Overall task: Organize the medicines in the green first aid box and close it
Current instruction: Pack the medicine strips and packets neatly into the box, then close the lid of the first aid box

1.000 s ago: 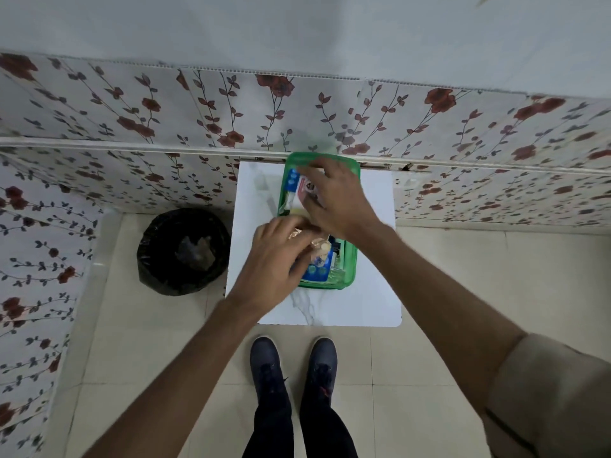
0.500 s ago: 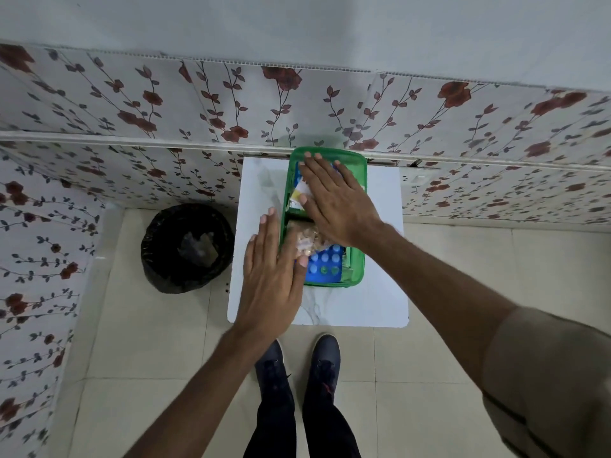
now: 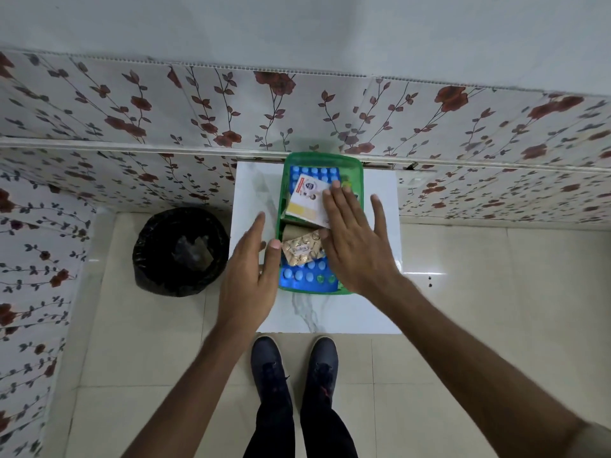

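The green first aid box [image 3: 358, 180] lies open on a white marble-top table [image 3: 380, 312] against the wall. Inside it are blue blister packs [image 3: 305, 276], a gold blister strip [image 3: 302, 250] and a white medicine packet [image 3: 307, 198]. My left hand [image 3: 249, 276] hovers flat at the box's left side, fingers apart, its thumb at the rim. My right hand [image 3: 355, 242] is spread flat over the box's right half, fingertips touching the white packet. Neither hand grips anything. The box's right side is hidden under my right hand.
A bin lined with a black bag [image 3: 180, 251] stands on the floor left of the table. Flower-patterned wall panels [image 3: 165, 104] rise right behind the table. My shoes [image 3: 294, 365] are on the tiled floor at the table's near edge.
My left hand has let go of the contents and drawn back to the box's left side. My right hand has opened flat and slid toward me, uncovering the white packet and far blister pack.
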